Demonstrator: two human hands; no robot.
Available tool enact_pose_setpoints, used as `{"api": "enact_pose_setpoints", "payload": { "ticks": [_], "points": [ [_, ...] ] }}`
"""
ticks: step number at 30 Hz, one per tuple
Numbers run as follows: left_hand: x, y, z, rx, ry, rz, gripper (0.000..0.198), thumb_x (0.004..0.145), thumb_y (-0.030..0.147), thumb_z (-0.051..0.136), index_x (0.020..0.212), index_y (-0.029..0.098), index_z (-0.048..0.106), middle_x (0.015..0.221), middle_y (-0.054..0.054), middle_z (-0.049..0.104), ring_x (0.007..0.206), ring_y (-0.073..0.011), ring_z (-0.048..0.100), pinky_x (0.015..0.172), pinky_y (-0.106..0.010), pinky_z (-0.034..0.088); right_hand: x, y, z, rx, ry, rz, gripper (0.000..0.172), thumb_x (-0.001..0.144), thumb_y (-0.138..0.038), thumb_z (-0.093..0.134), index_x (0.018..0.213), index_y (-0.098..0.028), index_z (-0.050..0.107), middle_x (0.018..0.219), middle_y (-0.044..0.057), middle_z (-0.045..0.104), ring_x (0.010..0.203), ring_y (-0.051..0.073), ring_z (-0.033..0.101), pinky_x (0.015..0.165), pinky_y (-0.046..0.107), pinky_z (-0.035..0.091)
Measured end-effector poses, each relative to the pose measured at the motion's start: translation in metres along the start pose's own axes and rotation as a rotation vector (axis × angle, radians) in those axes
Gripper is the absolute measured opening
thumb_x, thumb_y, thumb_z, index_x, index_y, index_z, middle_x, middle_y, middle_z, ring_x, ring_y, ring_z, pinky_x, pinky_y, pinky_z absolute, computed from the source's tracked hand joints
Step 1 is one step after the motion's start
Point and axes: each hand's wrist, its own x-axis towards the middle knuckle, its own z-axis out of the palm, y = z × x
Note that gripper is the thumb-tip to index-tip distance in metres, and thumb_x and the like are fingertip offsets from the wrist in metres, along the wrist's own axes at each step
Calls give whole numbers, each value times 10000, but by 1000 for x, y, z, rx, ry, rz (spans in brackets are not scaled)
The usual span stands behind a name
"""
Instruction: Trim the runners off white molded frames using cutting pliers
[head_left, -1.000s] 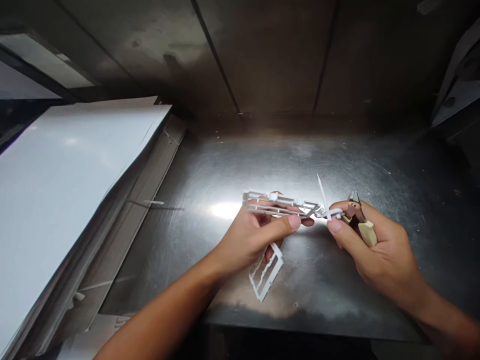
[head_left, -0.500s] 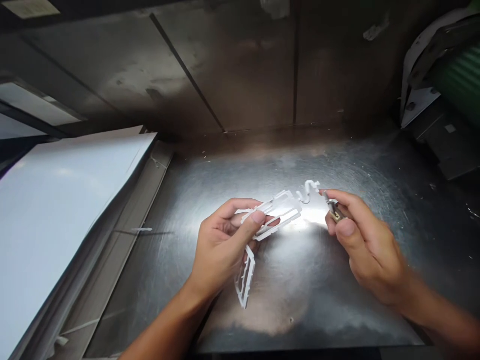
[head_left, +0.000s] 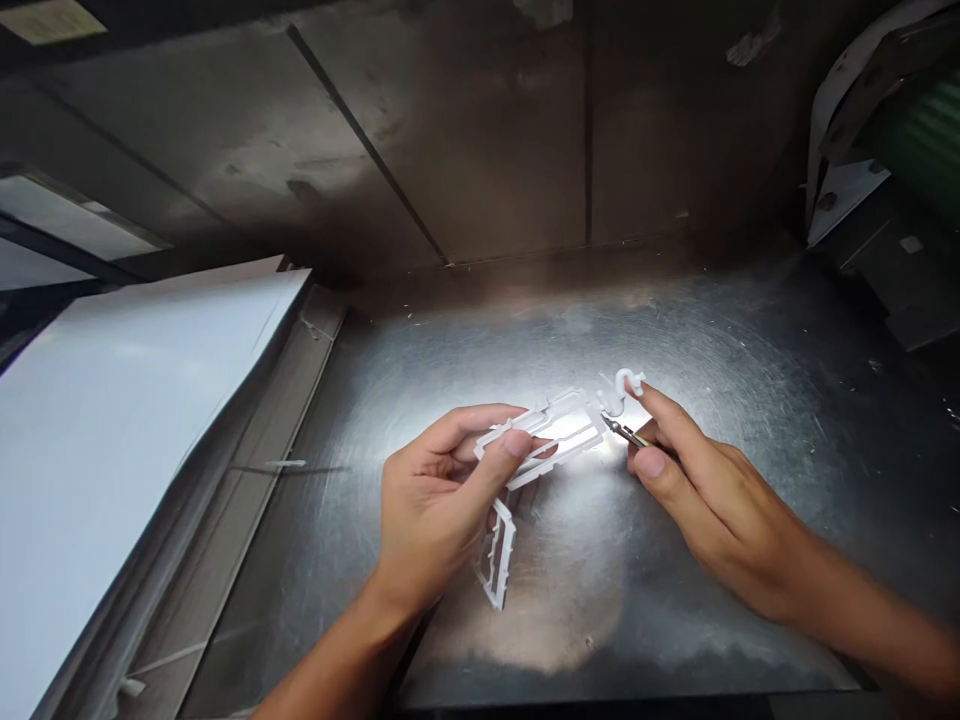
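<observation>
My left hand [head_left: 442, 500] is closed on a white plastic frame [head_left: 577, 440], pinching it between thumb and fingers above the table. A second white frame section [head_left: 499, 560] hangs below that hand. From the far end of the held frame sticks a curved, S-shaped white sprue [head_left: 621, 388]. My right hand [head_left: 720, 490] is closed around small nippers [head_left: 634, 436]; palm and fingers hide most of their handles. The metal tip of the nippers is at the frame's right end, by the foot of the sprue. My right index fingertip touches the sprue's outer end.
A scratched metal table [head_left: 465, 360] lies beneath both hands, with small white scraps on it. On the left is a stack of white sheets [head_left: 150, 400] with a thin white strip [head_left: 286, 463] at its edge. Dark equipment [head_left: 885, 250] stands at the back right, before a metal wall [head_left: 487, 130].
My right hand has moved left and turned, bringing the tip of the nippers against the frame's end. Its index finger now reaches the sprue. The left hand has shifted only slightly.
</observation>
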Motion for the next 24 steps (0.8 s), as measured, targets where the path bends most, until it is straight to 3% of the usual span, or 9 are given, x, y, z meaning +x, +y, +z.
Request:
{"api": "enact_pose_setpoints", "payload": {
  "ticks": [2,8,16,21,24],
  "points": [
    [-1,0,0,4,-7,6,299,956,422,955,1096,184,841,822,-63,824,797,-216,844,587,-148,627,-1,-1,0,28,-18,13,533,1235,-587,406,1746,-461,320,998,-50,674,825,156,636,766,342,489],
    [-2,0,1,25,-5,-6,310,957,411,953,1105,165,837,829,-79,825,803,-228,847,613,-162,645,-1,-1,0,59,-10,-9,556,1231,-577,427,1755,-431,314,1205,-17,715,1017,180,686,890,365,519],
    [-5,4,7,21,67,-35,291,937,385,961,1083,169,831,823,-65,823,806,-226,844,662,-191,668,0,-2,-2,-70,3,-32,622,1239,-580,374,1798,-343,241,985,-24,676,799,159,653,683,322,492],
    [-3,2,4,19,12,-17,307,949,413,956,1096,178,826,808,-63,819,804,-227,843,621,-185,655,1,-2,0,-180,47,-117,674,1252,-525,339,1807,-169,198,823,-49,611,643,139,598,555,299,457],
    [-2,1,3,8,12,-35,316,949,426,958,1090,177,821,839,-72,828,704,-186,808,585,-170,626,3,-1,3,-243,98,-196,674,1264,-462,318,1788,-71,158,749,-70,571,569,134,557,507,291,443]
  ]
}}
